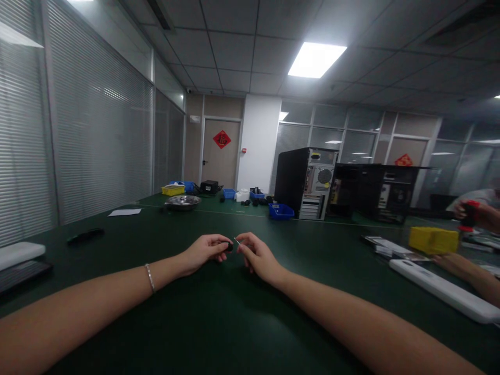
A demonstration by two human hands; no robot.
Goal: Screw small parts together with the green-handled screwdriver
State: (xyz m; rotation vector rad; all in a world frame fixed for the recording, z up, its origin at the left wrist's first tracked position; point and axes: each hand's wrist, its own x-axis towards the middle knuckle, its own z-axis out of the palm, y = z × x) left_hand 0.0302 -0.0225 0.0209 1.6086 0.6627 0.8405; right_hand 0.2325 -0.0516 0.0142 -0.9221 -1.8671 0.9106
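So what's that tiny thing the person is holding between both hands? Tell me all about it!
The tiny part is pinched between the fingertips of the left hand and the right hand, just above the green table. It looks like a small dark piece on the left-hand side with a thin, pale, shiny sliver sticking out toward the right hand, maybe metal. It is too small and dim to say what it is. Only the fingers touch it; it is not resting on the table.
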